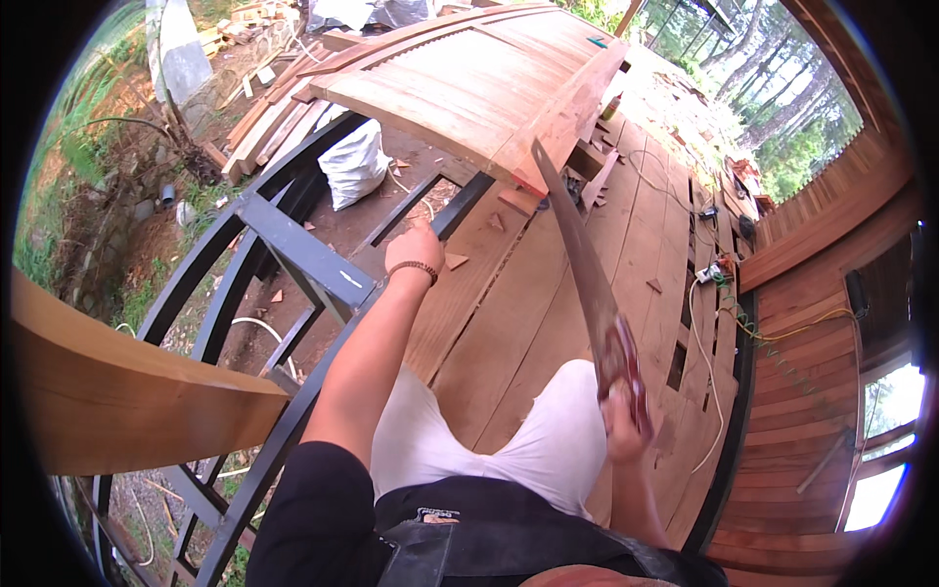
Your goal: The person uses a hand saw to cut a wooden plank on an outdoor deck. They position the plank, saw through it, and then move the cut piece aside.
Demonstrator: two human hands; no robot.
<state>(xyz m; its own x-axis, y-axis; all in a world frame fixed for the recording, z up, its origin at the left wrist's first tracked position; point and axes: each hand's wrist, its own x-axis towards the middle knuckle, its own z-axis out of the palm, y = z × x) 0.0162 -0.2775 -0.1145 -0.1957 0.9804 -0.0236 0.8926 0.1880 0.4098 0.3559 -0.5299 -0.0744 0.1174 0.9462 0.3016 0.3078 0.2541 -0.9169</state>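
In my right hand (623, 426) is a handsaw (579, 249), its fingers wrapped round the brownish-red handle. The long blade points up and away, its tip beside the near right corner of a large slatted wooden panel (460, 73). Whether blade and wood touch, I cannot tell. My left hand (415, 249), with a beaded bracelet at the wrist, is closed on a dark metal beam (462, 207) below the panel's near edge; its fingers are partly hidden.
A curved dark metal frame (303, 249) runs along the left, with a thick curved timber (147, 391) beside it. Wooden floorboards (528, 323) carry scraps and cables. A white sack (352, 164) and stacked planks (269, 137) lie beyond. A plank wall (792, 440) stands right.
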